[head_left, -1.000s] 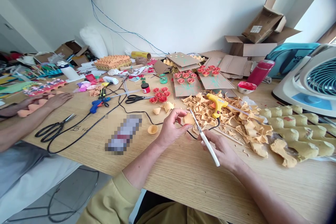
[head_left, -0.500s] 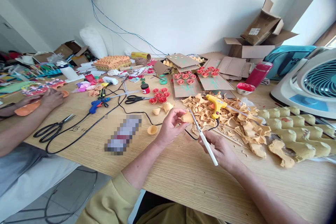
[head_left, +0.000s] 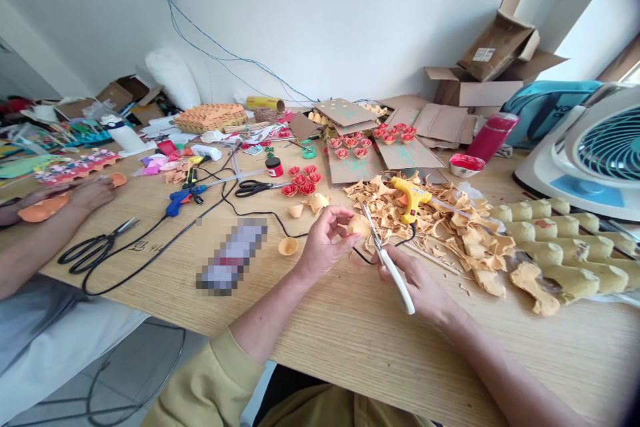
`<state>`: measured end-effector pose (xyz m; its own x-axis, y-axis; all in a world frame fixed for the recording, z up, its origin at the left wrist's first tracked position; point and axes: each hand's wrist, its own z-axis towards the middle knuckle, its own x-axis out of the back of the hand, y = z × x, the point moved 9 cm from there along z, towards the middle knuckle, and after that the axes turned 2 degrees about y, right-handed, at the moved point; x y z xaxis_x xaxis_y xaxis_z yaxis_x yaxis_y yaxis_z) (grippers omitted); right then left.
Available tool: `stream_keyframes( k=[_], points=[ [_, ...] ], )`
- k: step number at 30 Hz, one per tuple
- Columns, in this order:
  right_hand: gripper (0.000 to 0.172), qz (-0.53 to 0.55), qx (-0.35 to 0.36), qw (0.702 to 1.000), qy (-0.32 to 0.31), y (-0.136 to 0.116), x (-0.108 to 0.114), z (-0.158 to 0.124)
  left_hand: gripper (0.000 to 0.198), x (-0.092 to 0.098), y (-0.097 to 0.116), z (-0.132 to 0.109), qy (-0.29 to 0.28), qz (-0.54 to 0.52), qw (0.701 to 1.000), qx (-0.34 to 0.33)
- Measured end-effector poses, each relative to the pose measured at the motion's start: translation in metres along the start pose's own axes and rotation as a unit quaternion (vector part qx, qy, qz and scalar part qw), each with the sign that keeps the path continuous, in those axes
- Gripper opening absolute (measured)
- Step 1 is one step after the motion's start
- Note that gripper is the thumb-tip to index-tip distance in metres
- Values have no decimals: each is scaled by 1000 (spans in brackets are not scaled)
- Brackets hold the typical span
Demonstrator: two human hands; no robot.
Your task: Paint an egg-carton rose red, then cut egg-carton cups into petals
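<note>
My left hand (head_left: 327,240) pinches a small peach egg-carton cup (head_left: 358,227) between thumb and fingers. Wrapped around the handles of white-handled scissors (head_left: 396,275) is my right hand (head_left: 415,283); the blades point up beside the cup's right edge. Whether they touch the cup I cannot tell. On the table left of my left hand sits another peach cup (head_left: 288,246), and further back lie a few more peach pieces (head_left: 315,203). Behind my hands spreads a heap of peach carton scraps (head_left: 450,233), with a yellow glue gun (head_left: 410,199) resting on it.
Red paper roses (head_left: 303,180) stand behind my left hand, near black scissors (head_left: 255,188). A blue glue gun (head_left: 180,201) and its cord lie leftward. Egg trays (head_left: 570,247) and a fan (head_left: 590,153) occupy the right. A co-worker's hands (head_left: 93,193) hold an orange piece at far left.
The scissors in my right hand have turned slightly, so their handles and blades show more apart. My left hand still holds the cup in nearly the same place. The view has shifted a little.
</note>
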<state>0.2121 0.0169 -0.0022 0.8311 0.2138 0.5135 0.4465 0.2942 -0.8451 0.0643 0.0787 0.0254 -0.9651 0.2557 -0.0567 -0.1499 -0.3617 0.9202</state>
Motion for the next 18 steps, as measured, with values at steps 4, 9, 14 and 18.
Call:
stream_keyframes(
  k=[4, 9, 14, 18],
  points=[
    [38, -21, 0, 1000, 5, 1, 2, 0, 41, 0, 7, 0, 1, 43, 999, -22],
    [41, 1, -21, 1000, 16, 5, 4, -1, 41, 3, 5, 0, 13, 49, 998, -23],
    [44, 19, -21, 999, 23, 7, 2, -2, 41, 4, -3, 0, 13, -8, 1000, 2],
    [46, 29, -26, 999, 38, 10, 0, 0, 44, 4, -7, 2, 19, -66, 997, 27]
  ],
)
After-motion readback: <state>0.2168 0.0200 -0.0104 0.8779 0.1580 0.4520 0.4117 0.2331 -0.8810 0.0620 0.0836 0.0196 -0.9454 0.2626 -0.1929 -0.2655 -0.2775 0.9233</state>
